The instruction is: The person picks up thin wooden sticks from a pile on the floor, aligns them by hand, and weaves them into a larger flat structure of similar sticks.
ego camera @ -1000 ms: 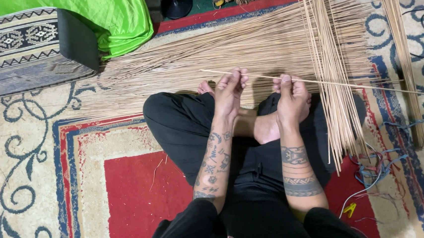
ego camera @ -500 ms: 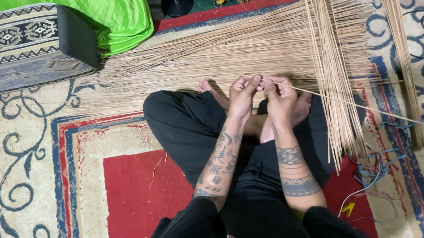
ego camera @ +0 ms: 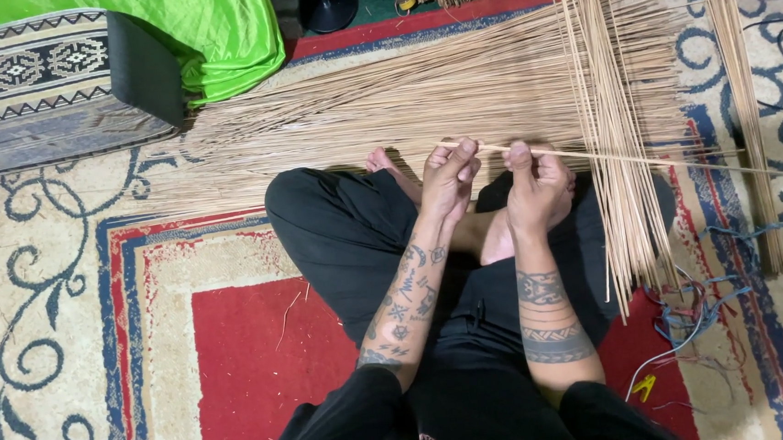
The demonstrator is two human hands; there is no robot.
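Patterned red-and-cream carpet (ego camera: 71,362) — green cloth (ego camera: 213,30) over woven cushion (ego camera: 33,89).

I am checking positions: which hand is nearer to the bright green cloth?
Left. The left hand is closer to the bright green cloth at upper left; the right hand sits farther right.

Thin pale stick (ego camera: 607,153), level, pinched between hands.

We count two hands, our left hand (ego camera: 448,181) and right hand (ego camera: 536,187), on one thin stick (ego camera: 626,155). One patterned cushion (ego camera: 42,88), one green cloth (ego camera: 213,30), sticks beyond counting.
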